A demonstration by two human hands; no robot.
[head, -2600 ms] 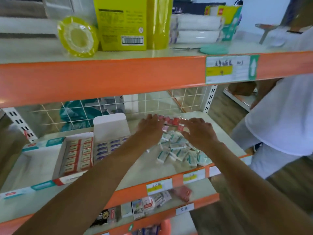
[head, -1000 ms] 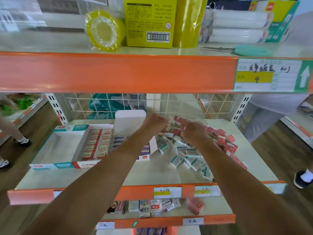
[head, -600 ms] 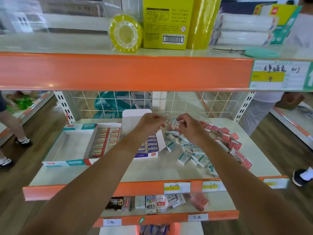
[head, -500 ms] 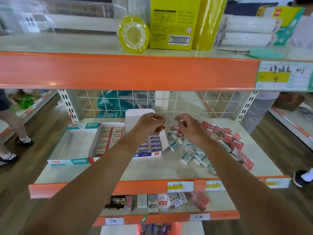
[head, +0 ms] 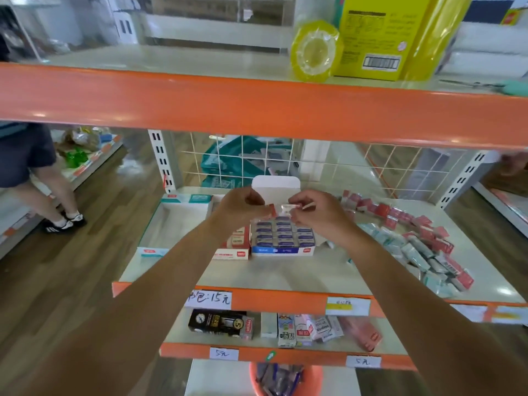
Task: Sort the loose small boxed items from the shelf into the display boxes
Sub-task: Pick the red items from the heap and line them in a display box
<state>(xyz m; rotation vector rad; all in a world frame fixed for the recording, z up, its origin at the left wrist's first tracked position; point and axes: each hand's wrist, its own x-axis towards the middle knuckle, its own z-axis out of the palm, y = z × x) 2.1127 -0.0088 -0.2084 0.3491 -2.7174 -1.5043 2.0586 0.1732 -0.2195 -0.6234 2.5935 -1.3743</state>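
Both hands are raised over the middle shelf (head: 300, 272), close together above the display boxes. The left hand (head: 240, 208) has its fingers curled and pinches a small red box (head: 271, 210) at the fingertips. The right hand (head: 320, 215) pinches a small pale box (head: 290, 207) just beside it, too blurred to read its print. Directly below them sits the blue display box (head: 281, 238), its rows packed with dark-labelled items and its white flap standing up at the far side. Touching its left side is the red display box (head: 234, 245), partly hidden by the left forearm, and farther left lies the teal display box (head: 171, 221), showing a bare white floor. The loose pile (head: 423, 247) spreads across the right part of the shelf, red boxes at the far side and teal ones nearer. On the shelf above stand a yellow tape roll (head: 314, 51) and a yellow carton (head: 371, 38), and at far left a person (head: 25, 155) stands in the aisle.
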